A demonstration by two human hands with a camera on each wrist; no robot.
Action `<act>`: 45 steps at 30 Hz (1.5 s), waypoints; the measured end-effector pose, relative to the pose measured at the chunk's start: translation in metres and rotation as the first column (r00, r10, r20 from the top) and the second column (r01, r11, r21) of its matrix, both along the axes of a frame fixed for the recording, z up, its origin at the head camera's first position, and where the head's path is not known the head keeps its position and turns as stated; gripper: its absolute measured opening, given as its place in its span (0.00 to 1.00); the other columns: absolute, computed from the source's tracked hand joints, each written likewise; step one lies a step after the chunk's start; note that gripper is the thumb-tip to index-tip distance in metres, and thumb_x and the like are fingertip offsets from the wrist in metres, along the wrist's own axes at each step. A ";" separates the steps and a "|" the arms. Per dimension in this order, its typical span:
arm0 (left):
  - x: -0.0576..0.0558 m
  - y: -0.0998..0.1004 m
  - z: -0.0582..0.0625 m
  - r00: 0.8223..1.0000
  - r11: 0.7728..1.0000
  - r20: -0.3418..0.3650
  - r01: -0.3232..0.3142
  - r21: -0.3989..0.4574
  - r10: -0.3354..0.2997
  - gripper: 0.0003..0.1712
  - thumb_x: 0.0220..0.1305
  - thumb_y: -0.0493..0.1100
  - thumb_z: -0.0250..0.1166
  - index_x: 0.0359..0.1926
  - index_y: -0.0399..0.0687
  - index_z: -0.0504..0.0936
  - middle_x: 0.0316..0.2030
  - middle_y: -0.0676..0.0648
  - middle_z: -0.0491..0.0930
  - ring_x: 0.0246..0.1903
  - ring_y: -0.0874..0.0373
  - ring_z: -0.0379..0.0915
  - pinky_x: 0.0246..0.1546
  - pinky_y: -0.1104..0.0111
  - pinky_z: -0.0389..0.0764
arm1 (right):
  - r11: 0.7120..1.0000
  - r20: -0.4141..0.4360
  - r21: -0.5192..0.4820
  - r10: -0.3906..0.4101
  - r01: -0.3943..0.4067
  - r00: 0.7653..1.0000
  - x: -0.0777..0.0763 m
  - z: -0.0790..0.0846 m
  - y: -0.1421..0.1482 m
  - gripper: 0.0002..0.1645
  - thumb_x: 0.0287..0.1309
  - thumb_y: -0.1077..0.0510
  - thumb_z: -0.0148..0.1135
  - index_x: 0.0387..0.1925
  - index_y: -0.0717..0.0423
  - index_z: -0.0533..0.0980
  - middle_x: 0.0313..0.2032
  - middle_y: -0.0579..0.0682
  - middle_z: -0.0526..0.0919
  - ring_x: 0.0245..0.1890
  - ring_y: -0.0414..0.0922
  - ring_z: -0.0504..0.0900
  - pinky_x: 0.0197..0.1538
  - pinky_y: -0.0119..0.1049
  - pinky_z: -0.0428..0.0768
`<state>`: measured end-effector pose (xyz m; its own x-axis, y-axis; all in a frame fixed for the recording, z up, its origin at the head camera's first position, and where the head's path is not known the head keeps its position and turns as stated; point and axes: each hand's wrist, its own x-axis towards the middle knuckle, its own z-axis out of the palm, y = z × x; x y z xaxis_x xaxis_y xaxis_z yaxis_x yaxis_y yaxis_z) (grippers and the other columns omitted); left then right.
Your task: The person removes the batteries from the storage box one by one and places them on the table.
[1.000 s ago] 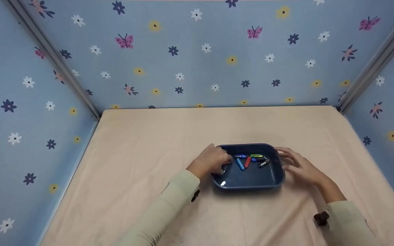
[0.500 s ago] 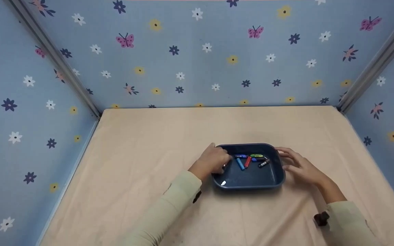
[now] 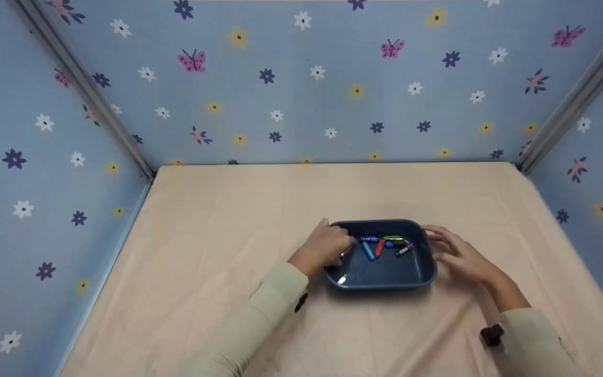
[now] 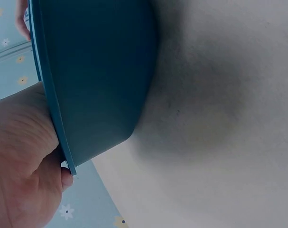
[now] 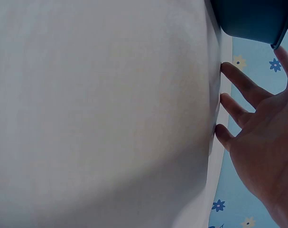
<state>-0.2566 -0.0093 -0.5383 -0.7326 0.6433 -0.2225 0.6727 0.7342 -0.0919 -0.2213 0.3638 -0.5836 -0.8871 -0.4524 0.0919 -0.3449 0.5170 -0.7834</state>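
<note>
Bending over the left rim of a dark blue tub, the person's left hand has its fingers down inside, hidden from me, so I can't tell whether they grip anything. Just right of that hand, a loose cluster of what look like batteries lies on the tub's floor: a violet-blue one, a light blue one and a red one, then a green one and, closer to the right hand, a black-and-silver one. The tub's right wall stands between these and that right hand, whose fingers spread loosely, one fingertip touching the rim. Pale peach cloth lies beneath both hands; well beyond them rises a flowered blue wall.
</note>
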 end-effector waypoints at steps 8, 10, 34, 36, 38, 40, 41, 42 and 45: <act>-0.002 0.000 -0.002 1.000 0.997 0.011 -0.020 0.068 0.019 0.18 0.67 0.46 0.82 0.56 0.58 0.93 0.47 0.53 0.95 0.47 0.55 0.87 0.51 0.59 0.72 | 1.000 -0.005 0.007 0.002 -0.001 1.000 -0.001 0.000 0.000 0.38 0.82 0.60 0.64 0.86 0.47 0.66 0.81 0.58 0.76 0.73 0.21 0.73 0.76 0.28 0.70; -0.002 0.000 -0.003 1.000 0.997 -0.002 -0.011 0.071 0.011 0.17 0.66 0.49 0.83 0.54 0.58 0.94 0.46 0.54 0.95 0.46 0.56 0.88 0.52 0.59 0.74 | 1.000 -0.005 0.020 -0.004 0.004 1.000 -0.001 0.000 0.000 0.38 0.82 0.60 0.64 0.86 0.47 0.66 0.81 0.58 0.76 0.73 0.21 0.73 0.77 0.32 0.71; -0.007 -0.005 -0.004 0.994 0.985 0.103 -0.042 0.164 0.025 0.24 0.63 0.55 0.85 0.58 0.58 0.93 0.42 0.56 0.94 0.43 0.57 0.84 0.45 0.64 0.59 | 1.000 0.001 0.001 0.002 -0.002 1.000 -0.001 -0.001 0.002 0.38 0.82 0.60 0.63 0.86 0.49 0.65 0.80 0.60 0.76 0.72 0.18 0.72 0.75 0.23 0.68; -0.008 -0.006 -0.003 0.992 0.982 0.126 -0.049 0.184 0.026 0.23 0.63 0.54 0.85 0.57 0.58 0.92 0.41 0.55 0.93 0.43 0.57 0.83 0.46 0.64 0.59 | 1.000 0.009 0.007 -0.004 0.004 1.000 -0.001 -0.001 0.003 0.38 0.83 0.59 0.63 0.86 0.48 0.65 0.81 0.59 0.76 0.72 0.17 0.71 0.75 0.22 0.67; -0.008 -0.006 -0.003 0.990 0.980 0.136 -0.049 0.194 0.023 0.22 0.63 0.54 0.85 0.57 0.58 0.92 0.41 0.55 0.92 0.42 0.57 0.82 0.46 0.64 0.59 | 1.000 0.015 0.013 -0.009 0.009 1.000 -0.001 -0.001 0.003 0.38 0.83 0.59 0.63 0.86 0.47 0.65 0.81 0.58 0.76 0.71 0.17 0.71 0.75 0.22 0.67; -0.009 -0.007 -0.003 0.989 0.978 0.144 -0.050 0.203 0.021 0.22 0.64 0.54 0.84 0.56 0.58 0.92 0.41 0.55 0.92 0.42 0.58 0.82 0.46 0.64 0.59 | 1.000 0.012 0.013 -0.009 0.008 1.000 -0.001 -0.001 0.002 0.38 0.82 0.60 0.63 0.86 0.47 0.65 0.81 0.58 0.76 0.72 0.17 0.71 0.75 0.23 0.68; -0.009 -0.007 -0.003 0.989 0.977 0.149 -0.052 0.208 0.021 0.22 0.64 0.54 0.84 0.56 0.58 0.92 0.42 0.55 0.92 0.43 0.57 0.82 0.46 0.64 0.59 | 1.000 0.012 0.010 -0.005 0.005 1.000 -0.001 -0.001 0.002 0.38 0.82 0.60 0.63 0.86 0.48 0.65 0.81 0.58 0.76 0.72 0.17 0.71 0.75 0.23 0.68; -0.009 -0.008 -0.003 0.988 0.975 0.155 -0.055 0.213 0.021 0.22 0.64 0.54 0.84 0.57 0.58 0.92 0.42 0.55 0.92 0.43 0.57 0.83 0.46 0.64 0.59 | 1.000 0.011 0.006 -0.002 0.002 1.000 -0.001 -0.002 0.002 0.38 0.82 0.61 0.63 0.86 0.48 0.65 0.81 0.59 0.76 0.72 0.18 0.71 0.75 0.23 0.68; -0.009 -0.010 -0.001 0.982 0.968 0.188 -0.073 0.242 0.028 0.24 0.65 0.54 0.84 0.59 0.57 0.91 0.45 0.55 0.93 0.46 0.58 0.83 0.48 0.64 0.60 | 1.000 0.008 -0.006 0.011 -0.011 1.000 -0.001 -0.002 0.002 0.38 0.82 0.61 0.63 0.86 0.48 0.65 0.81 0.59 0.75 0.73 0.19 0.71 0.75 0.22 0.68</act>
